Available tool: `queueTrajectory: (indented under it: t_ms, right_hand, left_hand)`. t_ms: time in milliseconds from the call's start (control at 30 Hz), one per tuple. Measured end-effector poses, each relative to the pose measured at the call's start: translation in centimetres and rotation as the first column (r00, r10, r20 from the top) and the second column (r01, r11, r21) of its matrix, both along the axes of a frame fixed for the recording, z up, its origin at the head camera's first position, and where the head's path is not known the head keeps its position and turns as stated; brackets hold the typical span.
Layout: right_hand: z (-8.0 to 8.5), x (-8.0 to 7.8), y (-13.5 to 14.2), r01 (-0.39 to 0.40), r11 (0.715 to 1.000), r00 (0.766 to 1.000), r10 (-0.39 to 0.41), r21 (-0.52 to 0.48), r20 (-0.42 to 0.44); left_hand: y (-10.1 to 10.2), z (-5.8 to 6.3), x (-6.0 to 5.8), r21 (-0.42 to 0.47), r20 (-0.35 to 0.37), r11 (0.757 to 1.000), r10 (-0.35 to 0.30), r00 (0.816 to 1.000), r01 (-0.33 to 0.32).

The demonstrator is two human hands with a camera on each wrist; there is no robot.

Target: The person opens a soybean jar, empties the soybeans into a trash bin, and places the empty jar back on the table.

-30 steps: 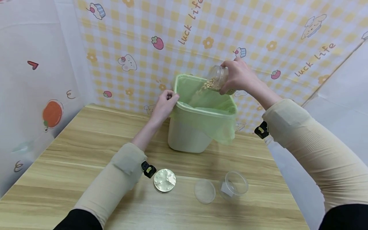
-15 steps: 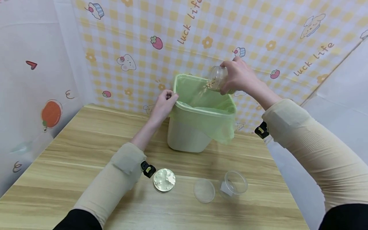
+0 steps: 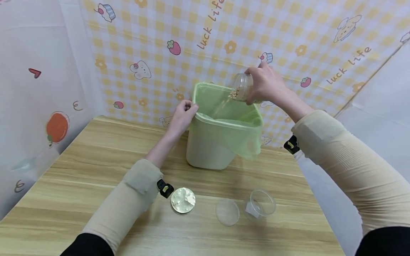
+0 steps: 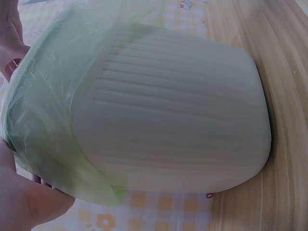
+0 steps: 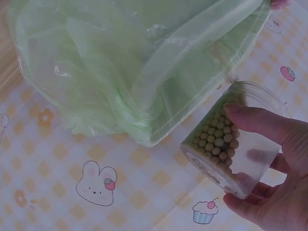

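A pale trash bin [image 3: 208,149] stands upright against the back wall, its mouth covered by a green plastic bag [image 3: 246,140] folded over the rim. At the bin's left rim, my left hand [image 3: 183,116] pinches the bag and edge with curled fingers. My right hand [image 3: 268,84] grips a clear jar [image 3: 245,84] tilted over the right side of the mouth. Soybeans [image 3: 234,94] stream from the jar into the bag. The right wrist view shows several beans [image 5: 219,137] lying along the lower side of the jar, thumb across its side.
In front of the bin on the wooden table [image 3: 96,170] lie a shiny silver lid [image 3: 183,201] and a clear round lid [image 3: 227,212]. A clear round container [image 3: 264,204] is at their right. A checked cloth [image 3: 179,21] hangs behind.
Fewer beans sit at the jar's mouth and the falling stream has become thinner. Both hands keep their places, with the jar held tilted.
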State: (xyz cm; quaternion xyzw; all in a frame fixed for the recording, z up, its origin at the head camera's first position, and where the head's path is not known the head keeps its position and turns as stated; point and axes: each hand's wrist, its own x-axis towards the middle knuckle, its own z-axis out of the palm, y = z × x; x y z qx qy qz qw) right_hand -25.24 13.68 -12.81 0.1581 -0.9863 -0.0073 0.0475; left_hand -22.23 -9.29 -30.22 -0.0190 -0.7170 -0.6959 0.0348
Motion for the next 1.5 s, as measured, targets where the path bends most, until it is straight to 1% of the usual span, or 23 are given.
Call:
queueTrajectory:
  t_ms: [267,633,900,1100,1500]
  right_hand:
    - [0.14,-0.10,-0.02,-0.009,1.000,1.000,0.009,0.007,-0.025]
    - [-0.07,0.01,-0.19,-0.012,1.000,1.000,0.012,0.010,-0.027]
    - [-0.29,0.15,-0.17,-0.015,1.000,0.999,0.015,0.021,-0.035]
    - [-0.41,0.20,-0.15,-0.030,0.999,0.999,0.031,0.024,-0.044]
    - [-0.74,0.42,-0.11,-0.055,0.997,0.996,0.059,0.062,-0.066]
  left_hand:
    - [-0.04,-0.07,-0.07,0.001,0.008,1.000,0.002,1.000,-0.002]
    - [0.04,0.00,0.04,0.019,0.000,1.000,0.006,1.000,-0.006]
    - [0.08,-0.07,-0.06,0.010,-0.005,1.000,0.008,1.000,-0.008]
    - [0.05,0.00,-0.07,0.005,0.004,1.000,0.006,1.000,-0.006]
    - [0.11,-0.08,-0.15,0.010,0.004,1.000,0.005,1.000,-0.005]
